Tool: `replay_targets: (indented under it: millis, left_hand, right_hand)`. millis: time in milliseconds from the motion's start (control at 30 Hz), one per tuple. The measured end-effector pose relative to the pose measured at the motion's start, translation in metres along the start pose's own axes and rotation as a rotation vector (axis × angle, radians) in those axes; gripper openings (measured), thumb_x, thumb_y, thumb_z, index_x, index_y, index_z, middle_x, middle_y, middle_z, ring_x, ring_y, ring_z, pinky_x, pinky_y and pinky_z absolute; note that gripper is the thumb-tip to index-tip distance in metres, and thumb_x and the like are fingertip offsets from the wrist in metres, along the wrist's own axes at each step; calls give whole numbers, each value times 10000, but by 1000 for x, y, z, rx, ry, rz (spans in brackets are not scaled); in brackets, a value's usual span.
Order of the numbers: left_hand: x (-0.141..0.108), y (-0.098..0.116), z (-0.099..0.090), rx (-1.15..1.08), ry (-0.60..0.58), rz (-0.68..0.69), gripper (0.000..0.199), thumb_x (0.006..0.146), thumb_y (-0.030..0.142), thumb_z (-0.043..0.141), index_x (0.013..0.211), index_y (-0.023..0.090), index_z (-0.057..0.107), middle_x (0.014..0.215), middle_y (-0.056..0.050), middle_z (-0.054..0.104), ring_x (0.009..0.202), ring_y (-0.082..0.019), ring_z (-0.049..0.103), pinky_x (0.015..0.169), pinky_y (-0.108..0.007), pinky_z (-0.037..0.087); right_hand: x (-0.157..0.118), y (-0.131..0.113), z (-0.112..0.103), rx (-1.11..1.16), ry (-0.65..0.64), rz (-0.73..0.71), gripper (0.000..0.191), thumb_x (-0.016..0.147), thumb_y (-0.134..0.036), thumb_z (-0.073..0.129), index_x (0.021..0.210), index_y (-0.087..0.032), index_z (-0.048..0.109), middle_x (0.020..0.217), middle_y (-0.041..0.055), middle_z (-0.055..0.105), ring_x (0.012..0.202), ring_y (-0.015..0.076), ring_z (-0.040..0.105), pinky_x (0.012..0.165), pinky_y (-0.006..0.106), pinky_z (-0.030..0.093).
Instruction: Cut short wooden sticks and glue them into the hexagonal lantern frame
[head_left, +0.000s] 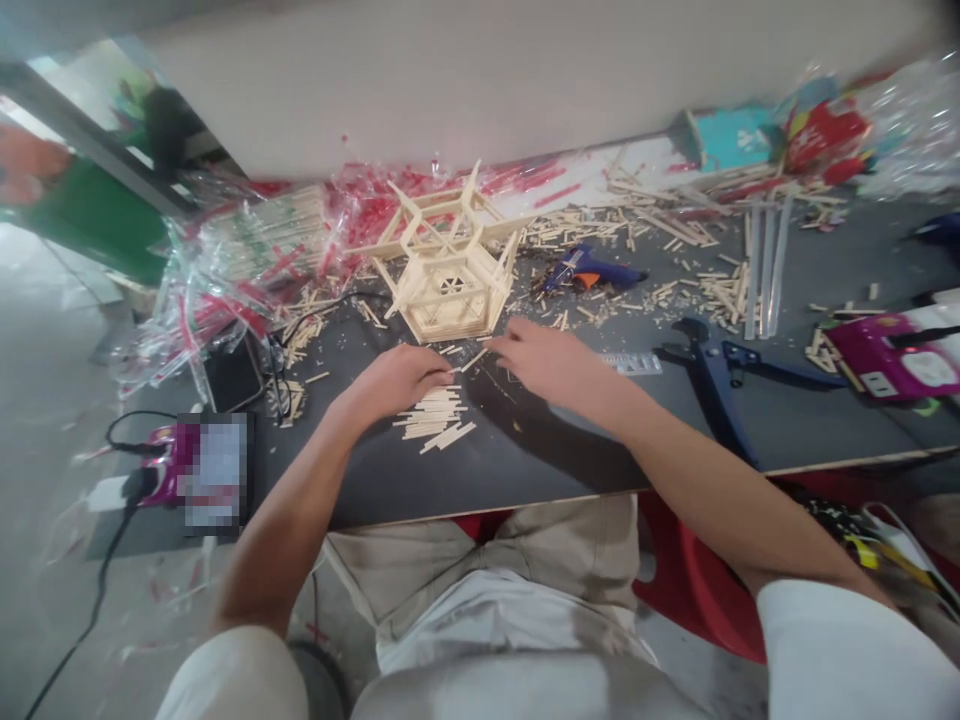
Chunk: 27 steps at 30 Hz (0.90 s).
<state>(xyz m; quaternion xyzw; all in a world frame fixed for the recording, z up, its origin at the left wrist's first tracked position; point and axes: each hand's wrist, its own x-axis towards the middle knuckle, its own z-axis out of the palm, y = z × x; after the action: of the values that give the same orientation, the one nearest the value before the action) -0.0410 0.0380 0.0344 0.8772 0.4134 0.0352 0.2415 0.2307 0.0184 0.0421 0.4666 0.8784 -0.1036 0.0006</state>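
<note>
My left hand (pixel 411 380) rests at the top of a small pile of short wooden sticks (pixel 431 418), its fingers curled together; what they hold, if anything, is hidden. Opposite it, my right hand (pixel 546 362) has its fingers bent in a pinch, with the end of one thin wooden stick (pixel 474 360) at the tips. Just beyond both hands stands a six-sided frame model (pixel 450 290) built of pale wooden sticks. A clear ruler (pixel 634 364) lies partly behind my right wrist.
A blue glue gun (pixel 600 270) lies right of the model, among scattered stick offcuts. Large blue-handled cutters (pixel 716 385) and clear glue sticks (pixel 766 270) lie further right. Plastic-wrapped stick bundles (pixel 270 240), a phone (pixel 217 475) and a purple power strip (pixel 161 465) are at left.
</note>
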Motion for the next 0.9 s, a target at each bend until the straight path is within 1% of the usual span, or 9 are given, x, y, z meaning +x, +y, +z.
replay_targets:
  millis: [100,267,367,433,533,633,733,833,900]
  left_hand:
    - [-2,0,6,-61,35,-22,329,1075,364,540,1032,214,830,978,-76,853,921,-242,793,867,-317,554]
    - [0,1,19,-199,157,-76,289,1084,352,559,1043,216,811,947,-52,855,901,-223,808,860,-298,573]
    - [1,4,27,-290,222,-107,268,1090,344,573,1035,210,798,968,-44,862,926,-213,816,882,-290,585]
    - [0,5,31,-355,282,-129,254,1089,343,591,1054,205,802,994,-47,866,960,-217,819,914,-300,594]
    - [0,4,34,-448,381,-114,249,1070,368,645,1049,200,827,1051,-70,867,1010,-240,813,926,-329,611]
    - [2,0,36,-535,503,-16,214,1021,371,732,1006,202,864,1095,-96,858,1031,-251,801,911,-345,626]
    - [5,-3,40,-607,574,18,136,970,309,796,1003,215,889,1064,-89,859,973,-231,802,883,-337,636]
    - [7,-3,45,-626,574,-14,88,931,232,823,977,223,899,1012,-64,871,928,-218,813,893,-329,640]
    - [7,0,48,-622,565,-51,92,919,192,818,949,227,897,981,-43,876,922,-215,824,910,-321,641]
  right_hand:
    - [18,-8,6,-68,-36,-57,347,1088,-140,467,1256,-193,766,1265,151,692,950,237,693,693,339,397]
    - [22,-13,10,-110,-74,-64,350,1063,-74,455,1244,-149,745,1318,167,703,964,231,690,658,346,320]
    - [25,-16,11,-149,-87,-72,377,1050,-32,417,1234,-134,729,1300,174,714,979,235,687,642,354,281]
    - [26,-16,14,-166,-57,-86,366,1052,-29,403,1209,-131,717,1252,173,725,979,238,685,635,355,259]
    - [25,-9,26,-152,62,-77,296,1089,-98,404,1128,-135,696,1168,163,729,909,229,675,620,348,238]
    - [21,1,39,-40,235,-19,239,1120,-227,422,1067,-165,647,1103,143,727,775,205,644,606,328,253]
    - [18,4,48,210,384,-9,173,1106,-313,450,1089,-200,579,973,96,722,718,195,633,628,304,338]
    - [20,-1,53,480,409,-47,153,1095,-370,472,1103,-231,535,832,35,692,648,178,600,643,296,400]
    - [24,-7,56,588,416,-80,173,1090,-411,483,1083,-244,530,814,25,691,631,172,587,642,297,410]
